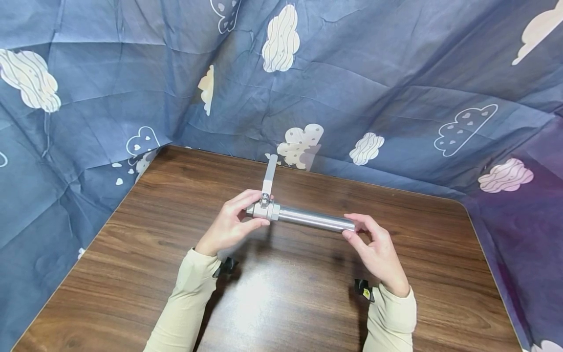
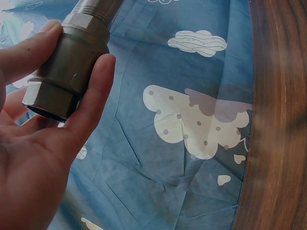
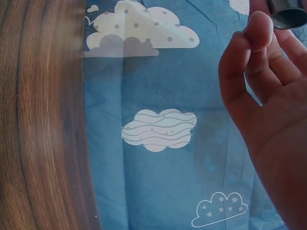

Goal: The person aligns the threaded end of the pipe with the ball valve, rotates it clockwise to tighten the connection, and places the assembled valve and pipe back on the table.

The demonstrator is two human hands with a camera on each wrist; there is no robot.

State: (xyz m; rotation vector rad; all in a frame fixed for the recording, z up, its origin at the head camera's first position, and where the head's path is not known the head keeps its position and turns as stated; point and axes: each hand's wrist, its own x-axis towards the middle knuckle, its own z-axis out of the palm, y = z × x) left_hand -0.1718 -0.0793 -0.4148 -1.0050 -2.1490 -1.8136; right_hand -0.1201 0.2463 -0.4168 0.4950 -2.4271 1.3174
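A metal ball valve [image 1: 264, 210] with a flat lever handle [image 1: 269, 175] pointing away from me is joined to a shiny steel pipe [image 1: 314, 219]. The assembly is held level above the wooden table [image 1: 184, 195]. My left hand [image 1: 230, 226] grips the valve body [image 2: 67, 72] between thumb and fingers. My right hand [image 1: 374, 247] holds the pipe's free end [image 3: 288, 12] with thumb and fingertips [image 3: 259, 28].
Blue cloth with white cloud prints [image 1: 374, 83] hangs behind and drapes both sides of the table. The table's rounded far right corner [image 1: 462, 205] is near the right hand. Cream sleeves [image 1: 193, 298] cover both forearms.
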